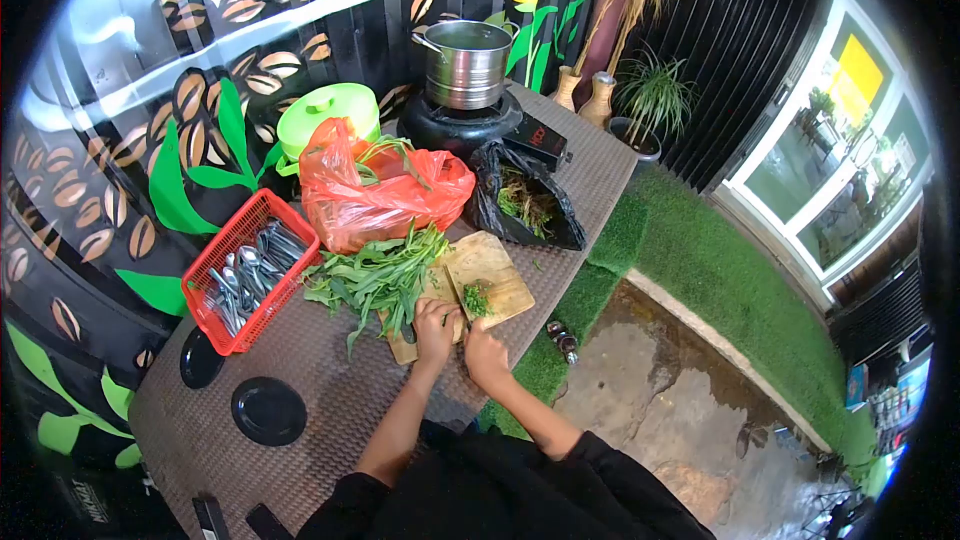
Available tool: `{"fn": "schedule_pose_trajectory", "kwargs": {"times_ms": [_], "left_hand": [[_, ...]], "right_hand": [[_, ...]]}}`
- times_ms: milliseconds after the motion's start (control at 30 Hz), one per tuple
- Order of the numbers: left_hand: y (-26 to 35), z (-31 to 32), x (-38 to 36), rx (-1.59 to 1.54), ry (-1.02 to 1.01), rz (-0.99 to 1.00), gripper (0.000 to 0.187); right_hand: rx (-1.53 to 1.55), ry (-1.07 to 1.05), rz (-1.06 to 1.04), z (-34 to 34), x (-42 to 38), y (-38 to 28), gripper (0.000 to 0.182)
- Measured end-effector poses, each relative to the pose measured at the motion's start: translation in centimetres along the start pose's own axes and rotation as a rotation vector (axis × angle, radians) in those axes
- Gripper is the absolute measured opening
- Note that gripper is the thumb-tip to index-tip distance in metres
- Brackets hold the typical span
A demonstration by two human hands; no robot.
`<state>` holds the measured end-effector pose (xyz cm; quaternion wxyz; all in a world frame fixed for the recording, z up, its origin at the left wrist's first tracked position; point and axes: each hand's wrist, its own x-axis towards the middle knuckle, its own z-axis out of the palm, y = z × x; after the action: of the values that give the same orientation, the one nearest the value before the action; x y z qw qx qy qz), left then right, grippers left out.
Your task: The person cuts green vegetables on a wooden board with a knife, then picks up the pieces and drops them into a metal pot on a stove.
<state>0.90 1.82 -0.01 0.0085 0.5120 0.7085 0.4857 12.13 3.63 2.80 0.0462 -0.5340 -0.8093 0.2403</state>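
Note:
My right hand (486, 352) is closed around the handle of a knife (456, 286), whose blade points away from me across a wooden cutting board (505, 265). Just left of the blade, my left hand (435, 328) curls its fingers down over the stems of leafy greens (375, 282). The rest of that bunch spreads over the board's left side and onto the table. A small heap of chopped greens (477, 298) lies right of the blade. My left fingers partly hide what they press on.
Beyond the board stand a red plastic bag (375, 195) and a black bag of trimmings (528, 202). A steel pot (466, 68) sits on a portable stove (440, 125) behind. Leftward are a red cutlery basket (262, 312), a green lidded container (325, 115) and a black plate (269, 411).

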Motion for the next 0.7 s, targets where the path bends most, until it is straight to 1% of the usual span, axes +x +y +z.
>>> {"fn": "schedule_pose_trajectory", "kwargs": {"times_ms": [67, 167, 200, 233, 300, 333, 367, 400, 467, 533, 567, 633, 700], "left_hand": [[0.0, -0.2, 0.0, 0.027, -0.020, 0.030, 0.011], [0.8, -0.8, -0.4, 0.032, -0.031, 0.074, 0.014], [0.9, -1.1, -0.4, 0.030, -0.032, 0.094, 0.017], [0.3, -0.9, -0.6, 0.029, -0.029, 0.095, 0.017], [-0.5, -0.7, -0.8, 0.000, -0.029, 0.071, 0.016], [-0.5, -0.6, -0.9, -0.001, -0.030, 0.069, 0.016], [-0.5, -0.5, -1.0, -0.018, -0.038, 0.004, 0.016], [-0.3, -0.5, -0.9, -0.033, -0.043, -0.060, 0.015], [-0.1, -0.5, -0.7, -0.013, -0.033, -0.037, 0.014], [0.4, -0.8, -0.6, 0.006, -0.023, -0.012, 0.014], [0.7, -1.0, -0.6, 0.020, -0.024, -0.014, 0.013], [0.3, -1.0, -0.6, 0.036, -0.022, -0.014, 0.013], [0.0, -0.7, -0.6, -0.010, -0.036, 0.009, 0.012]], "right_hand": [[0.038, 0.000, -0.036, -0.2, 1.3, 0.3, 0.030], [0.087, -0.049, -0.018, -2.5, 1.6, 0.3, 0.032], [0.052, 0.022, -0.069, -1.4, 1.3, 1.1, 0.034], [0.050, 0.024, -0.070, -1.5, 0.4, 0.8, 0.034], [0.089, -0.028, 0.046, -1.5, -1.4, 0.1, 0.034], [0.069, -0.039, 0.062, -0.8, -1.4, 0.1, 0.034], [0.066, -0.038, 0.063, -0.8, -0.9, 0.3, 0.034], [0.065, -0.036, 0.029, -1.0, -0.1, 0.3, 0.035], [0.069, -0.039, 0.000, -1.2, 1.0, 0.7, 0.035], [0.088, -0.052, -0.091, -2.0, 1.6, 1.2, 0.035], [0.090, -0.050, -0.094, -2.0, 1.3, 1.0, 0.035], [0.051, -0.045, 0.022, -1.5, -0.5, 0.2, 0.035], [0.027, -0.024, 0.043, 0.1, -0.7, -0.2, 0.034]]}}
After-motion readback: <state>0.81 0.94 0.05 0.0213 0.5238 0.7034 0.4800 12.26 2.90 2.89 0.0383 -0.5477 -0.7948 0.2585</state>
